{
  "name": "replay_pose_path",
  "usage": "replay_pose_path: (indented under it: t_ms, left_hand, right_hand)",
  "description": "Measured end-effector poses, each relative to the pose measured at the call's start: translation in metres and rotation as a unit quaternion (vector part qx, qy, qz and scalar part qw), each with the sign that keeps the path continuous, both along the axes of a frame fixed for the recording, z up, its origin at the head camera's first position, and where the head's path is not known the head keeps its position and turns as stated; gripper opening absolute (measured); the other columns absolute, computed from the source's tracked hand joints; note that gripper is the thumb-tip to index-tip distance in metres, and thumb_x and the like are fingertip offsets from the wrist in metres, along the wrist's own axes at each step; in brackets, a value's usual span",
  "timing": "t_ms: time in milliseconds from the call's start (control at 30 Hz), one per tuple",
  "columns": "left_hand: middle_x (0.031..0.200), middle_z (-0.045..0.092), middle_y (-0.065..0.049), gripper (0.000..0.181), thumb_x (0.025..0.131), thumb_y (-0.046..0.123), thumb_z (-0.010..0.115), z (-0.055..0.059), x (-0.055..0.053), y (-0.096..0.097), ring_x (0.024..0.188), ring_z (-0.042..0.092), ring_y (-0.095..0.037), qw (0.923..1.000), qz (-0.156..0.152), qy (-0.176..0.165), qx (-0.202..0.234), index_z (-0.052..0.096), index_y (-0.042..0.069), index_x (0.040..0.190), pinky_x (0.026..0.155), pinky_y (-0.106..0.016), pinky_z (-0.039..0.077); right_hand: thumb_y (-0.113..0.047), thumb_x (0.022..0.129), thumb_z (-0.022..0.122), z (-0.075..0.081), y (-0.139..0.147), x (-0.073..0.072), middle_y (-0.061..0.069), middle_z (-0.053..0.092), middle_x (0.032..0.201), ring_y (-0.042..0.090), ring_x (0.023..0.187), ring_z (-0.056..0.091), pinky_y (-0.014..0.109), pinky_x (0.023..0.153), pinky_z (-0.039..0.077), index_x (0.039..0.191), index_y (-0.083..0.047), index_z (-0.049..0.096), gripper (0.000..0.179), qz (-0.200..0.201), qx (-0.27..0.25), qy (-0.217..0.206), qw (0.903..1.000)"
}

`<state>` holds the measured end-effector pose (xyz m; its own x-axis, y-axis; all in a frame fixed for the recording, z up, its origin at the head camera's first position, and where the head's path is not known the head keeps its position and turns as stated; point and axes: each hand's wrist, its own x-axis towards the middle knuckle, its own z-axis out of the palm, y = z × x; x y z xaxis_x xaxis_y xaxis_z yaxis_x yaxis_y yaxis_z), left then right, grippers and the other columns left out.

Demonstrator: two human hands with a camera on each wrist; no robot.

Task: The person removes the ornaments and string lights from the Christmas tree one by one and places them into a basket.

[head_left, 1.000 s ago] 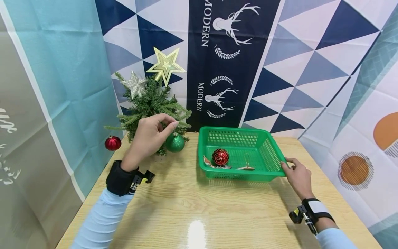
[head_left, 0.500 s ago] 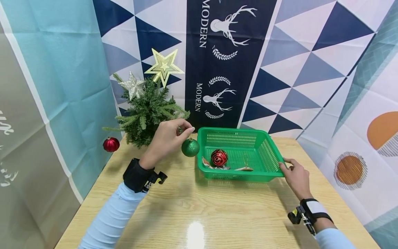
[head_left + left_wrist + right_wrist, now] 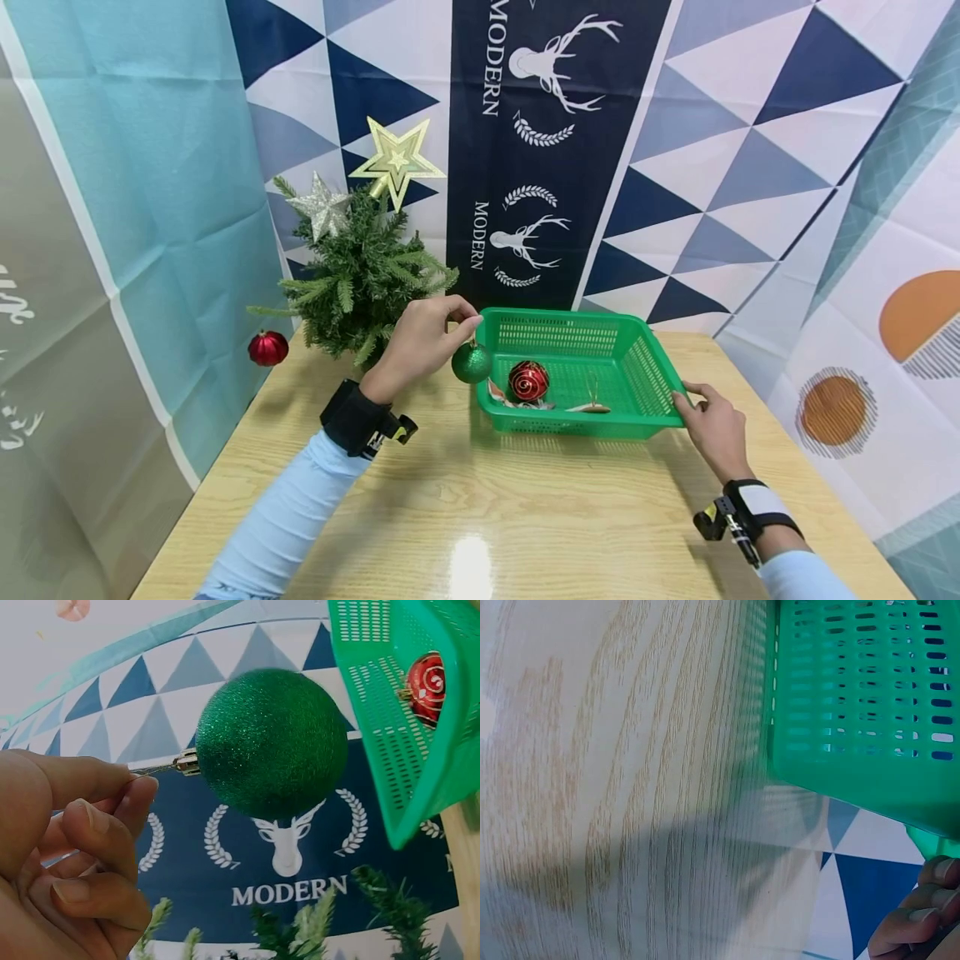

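Observation:
A glittery green bauble hangs by its thin loop from my left hand, pinched between thumb and forefinger. In the head view the bauble overlaps the left rim of the green plastic basket. My right hand grips that basket by its right front corner; only its fingertips show in the right wrist view. Inside the basket lie a red bauble with gold swirls and a flat ornament with a gold loop.
A small Christmas tree stands behind my left hand, bearing a gold star, a silver star and a dark red bauble on an outstretched branch. Patterned cloth hangs behind the wooden table.
My left hand has moved right, away from the tree, carrying the green bauble from in front of the branches to the basket's left rim. The right hand keeps its grip on the basket.

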<state>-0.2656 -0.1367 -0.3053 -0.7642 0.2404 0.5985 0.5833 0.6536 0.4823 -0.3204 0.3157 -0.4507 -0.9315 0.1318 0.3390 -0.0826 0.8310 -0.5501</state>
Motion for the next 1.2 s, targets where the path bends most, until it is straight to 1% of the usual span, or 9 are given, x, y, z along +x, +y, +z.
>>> replay_pose_path:
  t_ms: [167,433,533,667,733,800,967,1033,1200]
  left_hand:
    - [0.093,0.072,-0.002,0.013,0.103,0.019,0.066,-0.005,-0.007,0.005,0.066,0.053,-0.013,0.9999,-0.002,-0.010,-0.007,0.075,0.010,0.103,0.066,-0.032,0.043]
    - [0.095,0.073,-0.003,0.014,0.104,0.021,0.066,-0.011,-0.014,0.013,0.058,0.048,-0.012,0.9997,-0.003,-0.022,-0.013,0.075,0.011,0.103,0.066,-0.032,0.043]
    - [0.094,0.073,-0.003,0.013,0.103,0.021,0.066,-0.013,-0.016,0.016,0.056,0.049,-0.012,0.9995,-0.003,-0.029,-0.014,0.075,0.011,0.103,0.065,-0.032,0.043]
    - [0.092,0.073,-0.001,0.013,0.103,0.020,0.067,-0.015,-0.019,0.022,0.066,0.059,-0.012,0.9992,-0.002,-0.032,-0.022,0.076,0.011,0.101,0.068,-0.031,0.047]
    - [0.090,0.073,0.000,0.013,0.102,0.020,0.068,-0.016,-0.021,0.024,0.070,0.062,-0.011,0.9992,-0.003,-0.030,-0.027,0.076,0.011,0.100,0.069,-0.030,0.048]
    - [0.090,0.073,0.001,0.013,0.102,0.020,0.068,-0.018,-0.023,0.027,0.067,0.060,-0.011,0.9991,-0.005,-0.029,-0.030,0.076,0.011,0.099,0.066,-0.028,0.046]
    - [0.088,0.072,0.001,0.013,0.102,0.020,0.067,-0.021,-0.028,0.032,0.055,0.048,-0.011,0.9987,-0.011,-0.033,-0.037,0.076,0.010,0.101,0.056,-0.026,0.034]
    - [0.088,0.072,0.002,0.013,0.103,0.020,0.067,-0.022,-0.029,0.033,0.054,0.046,-0.010,0.9984,-0.011,-0.036,-0.042,0.076,0.011,0.101,0.056,-0.025,0.033]
    - [0.087,0.072,0.002,0.012,0.102,0.021,0.068,-0.024,-0.032,0.037,0.057,0.053,-0.008,0.9980,-0.010,-0.037,-0.050,0.076,0.011,0.100,0.055,-0.024,0.037]
  right_hand:
    - [-0.036,0.106,0.057,0.000,-0.001,0.001,0.004,0.052,0.058,0.020,0.048,0.045,0.033,0.048,0.032,0.138,0.004,0.060,0.051,-0.001,-0.003,-0.002,1.0000]
    - [-0.034,0.106,0.058,0.001,-0.001,0.002,0.005,0.054,0.060,0.019,0.049,0.047,0.032,0.048,0.032,0.138,0.004,0.060,0.050,-0.008,-0.010,-0.011,0.9998]
    - [-0.034,0.106,0.058,0.001,-0.002,0.002,0.006,0.057,0.061,0.020,0.049,0.048,0.032,0.048,0.033,0.139,0.004,0.059,0.051,-0.009,-0.015,-0.015,0.9997]
    - [-0.034,0.106,0.057,-0.001,-0.001,0.002,0.008,0.059,0.062,0.020,0.050,0.049,0.032,0.047,0.033,0.139,0.004,0.059,0.051,-0.005,-0.017,-0.013,0.9998]
    - [-0.035,0.106,0.057,-0.002,0.000,0.002,0.007,0.059,0.062,0.019,0.049,0.049,0.032,0.047,0.033,0.139,0.004,0.059,0.051,-0.003,-0.015,-0.010,0.9998]
    - [-0.035,0.106,0.056,-0.002,0.000,0.001,0.006,0.057,0.061,0.019,0.049,0.048,0.032,0.047,0.033,0.138,0.004,0.060,0.051,-0.002,-0.013,-0.009,0.9999]
    - [-0.036,0.106,0.057,-0.002,0.000,0.001,0.006,0.057,0.060,0.019,0.049,0.048,0.032,0.047,0.033,0.139,0.004,0.060,0.051,-0.004,-0.014,-0.008,0.9999]
    - [-0.036,0.106,0.057,-0.002,0.000,0.001,0.005,0.056,0.061,0.019,0.049,0.048,0.032,0.048,0.033,0.139,0.003,0.060,0.051,-0.006,-0.014,-0.009,0.9998]
    - [-0.037,0.106,0.056,-0.001,0.001,0.001,0.005,0.055,0.060,0.019,0.049,0.047,0.032,0.048,0.033,0.139,0.003,0.059,0.052,-0.005,-0.015,-0.010,0.9998]
